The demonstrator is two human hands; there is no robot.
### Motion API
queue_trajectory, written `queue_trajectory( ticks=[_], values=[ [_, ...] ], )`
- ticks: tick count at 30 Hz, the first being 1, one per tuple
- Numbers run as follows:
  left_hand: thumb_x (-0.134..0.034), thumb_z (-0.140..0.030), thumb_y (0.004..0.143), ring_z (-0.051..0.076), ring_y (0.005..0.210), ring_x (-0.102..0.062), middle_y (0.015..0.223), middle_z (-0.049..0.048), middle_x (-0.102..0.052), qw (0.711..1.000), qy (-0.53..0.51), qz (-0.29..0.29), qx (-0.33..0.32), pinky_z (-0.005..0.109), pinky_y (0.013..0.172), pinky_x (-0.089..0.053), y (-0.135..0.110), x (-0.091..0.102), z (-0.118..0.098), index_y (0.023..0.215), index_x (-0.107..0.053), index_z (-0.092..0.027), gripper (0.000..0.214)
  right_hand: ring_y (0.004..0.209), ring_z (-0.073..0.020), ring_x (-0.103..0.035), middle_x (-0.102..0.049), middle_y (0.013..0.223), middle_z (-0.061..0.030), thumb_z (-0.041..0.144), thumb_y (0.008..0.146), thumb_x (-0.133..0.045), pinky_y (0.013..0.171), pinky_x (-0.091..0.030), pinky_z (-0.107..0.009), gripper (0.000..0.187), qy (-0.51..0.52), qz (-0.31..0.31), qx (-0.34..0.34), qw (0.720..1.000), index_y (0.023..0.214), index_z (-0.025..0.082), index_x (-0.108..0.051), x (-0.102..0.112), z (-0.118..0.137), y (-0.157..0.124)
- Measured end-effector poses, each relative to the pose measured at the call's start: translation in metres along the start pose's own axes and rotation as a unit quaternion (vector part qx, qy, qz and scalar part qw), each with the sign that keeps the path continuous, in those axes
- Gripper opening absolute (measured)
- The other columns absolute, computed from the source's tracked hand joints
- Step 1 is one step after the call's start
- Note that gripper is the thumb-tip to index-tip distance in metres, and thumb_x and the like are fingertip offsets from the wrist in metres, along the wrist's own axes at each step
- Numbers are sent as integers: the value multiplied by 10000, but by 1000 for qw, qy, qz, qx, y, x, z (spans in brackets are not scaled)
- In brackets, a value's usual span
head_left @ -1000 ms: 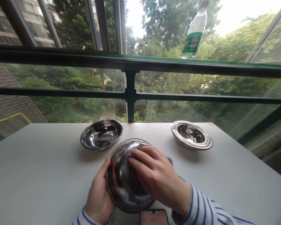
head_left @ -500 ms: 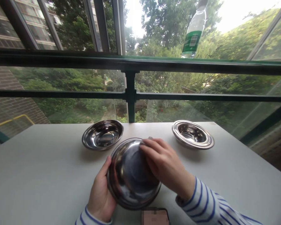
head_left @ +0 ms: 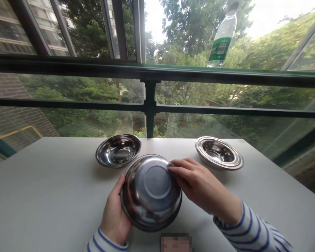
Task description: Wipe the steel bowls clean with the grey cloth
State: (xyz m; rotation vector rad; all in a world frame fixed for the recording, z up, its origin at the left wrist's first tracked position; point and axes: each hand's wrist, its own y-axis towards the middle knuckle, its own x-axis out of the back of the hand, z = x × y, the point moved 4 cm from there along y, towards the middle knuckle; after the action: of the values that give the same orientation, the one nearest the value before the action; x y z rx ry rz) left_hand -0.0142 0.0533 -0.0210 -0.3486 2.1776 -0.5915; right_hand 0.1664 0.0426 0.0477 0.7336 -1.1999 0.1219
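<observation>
A shiny stainless steel bowl [head_left: 157,182] is tilted up with its round underside facing me. My left hand [head_left: 117,213] grips it by the left edge, thumb on the outside and the other fingers hidden behind. My right hand [head_left: 196,182] rests against the upper right of the bowl's underside, fingers bent and pressed together. A small dark grey bit [head_left: 171,164] shows at those fingertips; its kind is too small to tell.
Another steel bowl [head_left: 118,150] stands upright at the back left of the white table [head_left: 55,196]. Wide-rimmed steel bowls, seemingly stacked [head_left: 219,154], stand at the back right. A green-labelled plastic bottle [head_left: 222,45] is on the railing [head_left: 94,68]. A blurred-out object [head_left: 176,243] lies at the front.
My right hand has slid right across the bowl's underside, uncovering its round base ring. My left hand keeps its hold. The view has shifted slightly.
</observation>
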Motion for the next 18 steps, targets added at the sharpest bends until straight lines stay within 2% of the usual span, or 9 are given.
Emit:
queue_trajectory(
  ticks=[3,7,13,18],
  values=[
    [-489,-184,845,245,829,-692,814,115,-742,1000,-6,-8,-3,395,833,-527,0,1,1,1008,-669,-83,264,933,-191,-578,-646,1083,-75,104,849,-485,787,-535,-327,270,0,3,17,1000,1054,193,-636,-1,1,0],
    [-504,-171,834,248,817,-694,804,122,-740,999,15,20,32,393,825,-530,-3,-1,5,996,-674,-71,255,1006,-224,-548,-612,1153,-112,97,855,-464,816,-532,-378,286,-9,-45,36,998,1092,161,-610,-3,10,4],
    [-504,-185,840,244,799,-697,765,101,-742,1000,-2,-9,-9,408,827,-529,-2,1,-1,950,-684,-84,234,971,-222,-546,-617,1132,-87,117,864,-476,794,-538,-366,256,-4,6,38,999,1068,173,-620,-5,12,4],
    [-512,-180,837,249,782,-700,755,119,-740,999,23,29,36,404,828,-529,-6,-3,3,943,-690,-72,234,1036,-244,-505,-585,1192,-105,105,868,-444,855,-512,-402,294,-7,-46,50,998,1121,132,-590,0,11,5]
  ],
)
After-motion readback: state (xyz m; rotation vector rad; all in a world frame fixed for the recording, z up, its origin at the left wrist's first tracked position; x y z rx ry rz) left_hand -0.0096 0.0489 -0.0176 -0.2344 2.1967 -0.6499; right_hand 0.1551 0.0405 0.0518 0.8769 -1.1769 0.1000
